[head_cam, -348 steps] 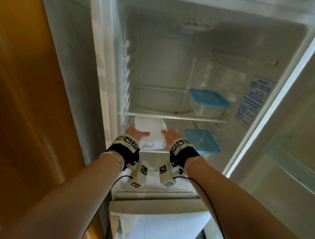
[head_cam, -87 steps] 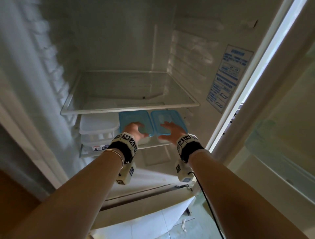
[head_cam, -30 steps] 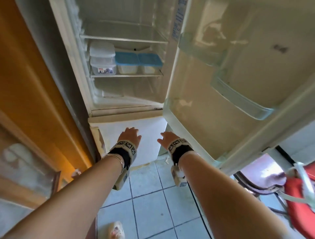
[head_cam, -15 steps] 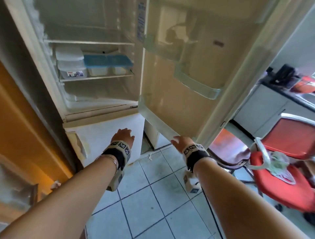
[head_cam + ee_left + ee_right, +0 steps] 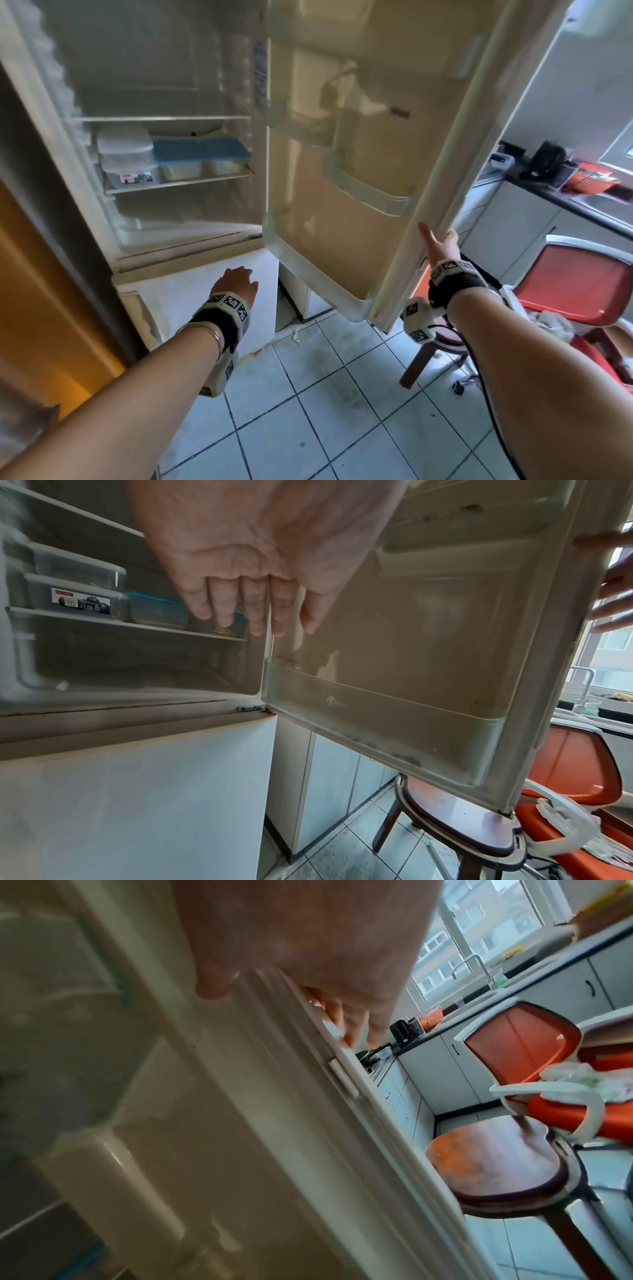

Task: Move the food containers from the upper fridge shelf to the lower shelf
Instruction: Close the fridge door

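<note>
- The food containers sit in a row on the lower shelf [image 5: 178,186], left of centre in the head view: two clear tubs [image 5: 125,157] stacked at the left, two blue-lidded boxes [image 5: 200,157] just beside them. The upper shelf [image 5: 157,119] above looks bare, so by my reading the moving is done.
- The coming move turns on the fridge door [image 5: 359,164], which stands open in the middle of the frame, its long free edge running from upper right down to lower centre.
- The right hand [image 5: 440,245] is on that edge, thumb on the inner face, fingers wrapped behind it.
- The left hand [image 5: 238,282] hangs apart, low in front of the lower compartment, fingers straight and relaxed, holding nothing.
- Compared with half a second earlier, the right hand has risen from below the door onto its edge; the containers lie as they did.
</note>
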Action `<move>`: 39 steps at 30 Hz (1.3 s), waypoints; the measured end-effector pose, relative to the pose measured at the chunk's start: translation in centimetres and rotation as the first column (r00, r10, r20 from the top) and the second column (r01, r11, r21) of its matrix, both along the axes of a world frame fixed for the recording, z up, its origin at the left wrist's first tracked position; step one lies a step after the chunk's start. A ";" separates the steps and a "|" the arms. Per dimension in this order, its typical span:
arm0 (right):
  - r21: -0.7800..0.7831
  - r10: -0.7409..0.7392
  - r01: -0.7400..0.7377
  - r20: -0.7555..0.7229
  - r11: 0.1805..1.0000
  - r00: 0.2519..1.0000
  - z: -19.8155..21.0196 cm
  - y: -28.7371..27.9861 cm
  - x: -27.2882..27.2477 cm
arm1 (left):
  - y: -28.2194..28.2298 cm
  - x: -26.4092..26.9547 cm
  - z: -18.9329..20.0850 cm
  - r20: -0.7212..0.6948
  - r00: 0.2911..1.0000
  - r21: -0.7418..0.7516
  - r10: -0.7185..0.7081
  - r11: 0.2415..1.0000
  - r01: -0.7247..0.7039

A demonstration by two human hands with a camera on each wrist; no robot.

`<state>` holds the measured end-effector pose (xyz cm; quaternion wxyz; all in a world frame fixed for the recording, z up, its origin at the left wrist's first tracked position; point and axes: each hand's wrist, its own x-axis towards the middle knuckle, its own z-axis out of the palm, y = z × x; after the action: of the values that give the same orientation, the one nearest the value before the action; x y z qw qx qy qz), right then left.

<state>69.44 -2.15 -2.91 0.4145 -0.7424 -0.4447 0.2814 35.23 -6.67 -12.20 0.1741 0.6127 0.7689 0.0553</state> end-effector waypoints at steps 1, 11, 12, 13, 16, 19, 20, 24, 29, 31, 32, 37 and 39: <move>0.011 -0.011 0.011 -0.018 1.000 1.000 -0.1 0.0 0.0 | -0.1 -0.2 -0.1 0.002 1.000 0.000 0.010 1.000 -0.010; 0.038 0.178 -0.195 0.273 0.980 0.945 -2.4 -4.0 -3.9 | -2.0 -2.2 -0.6 -0.002 0.998 0.001 0.062 0.998 -0.062; 0.030 0.223 -0.239 0.263 0.971 0.939 -2.4 -4.6 -4.8 | -2.3 -2.4 -0.6 -0.001 0.998 0.000 0.067 0.998 -0.067; 0.040 0.262 -0.280 0.241 0.959 0.934 -2.8 -5.0 -5.7 | -2.7 -2.7 -0.6 0.001 0.997 -0.001 0.071 0.997 -0.071; 0.069 0.381 -0.391 0.120 0.918 0.917 -3.3 -6.9 -9.1 | -4.1 -3.5 -0.5 0.023 0.996 0.001 0.090 0.996 -0.090; 0.075 0.511 -0.511 0.012 0.857 0.859 -3.5 -8.4 -12.6 | -5.6 -4.8 -0.4 0.037 0.993 0.026 0.108 0.994 -0.109; 0.056 0.539 -0.539 0.012 0.841 0.842 -3.4 -8.8 -13.9 | -6.1 -5.5 -0.4 0.049 0.992 0.036 0.116 0.992 -0.118; 0.024 0.628 -0.632 0.085 0.775 0.773 -3.3 -9.6 -18.8 | -8.3 -8.4 0.2 0.141 0.974 0.094 0.178 0.977 -0.192; 0.049 0.677 -0.681 0.086 0.730 0.731 -3.4 -9.7 -25.9 | -10.3 -11.4 2.5 0.275 0.930 0.255 0.244 0.914 -0.315; 0.032 0.698 -0.703 0.096 0.710 0.709 -3.3 -9.6 -28.8 | -10.6 -12.4 4.1 0.377 0.893 0.273 0.244 0.892 -0.359; 0.011 0.709 -0.714 0.109 0.700 0.697 -3.0 -9.6 -30.2 | -10.7 -12.8 4.9 0.428 0.873 0.282 0.234 0.883 -0.375; -0.059 0.758 -0.765 0.208 0.641 0.619 -2.2 -8.8 -35.8 | -9.3 -15.0 8.3 0.513 0.824 0.311 0.242 0.842 -0.441; -0.081 0.779 -0.791 0.258 0.607 0.571 -1.8 -8.4 -37.3 | -8.4 -16.1 9.6 0.517 0.816 0.323 0.259 0.823 -0.466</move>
<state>32.16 -10.53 -4.76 0.1986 -0.4899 -0.7850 0.3231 19.15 -15.07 -2.65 0.1919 0.4431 0.7795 0.3991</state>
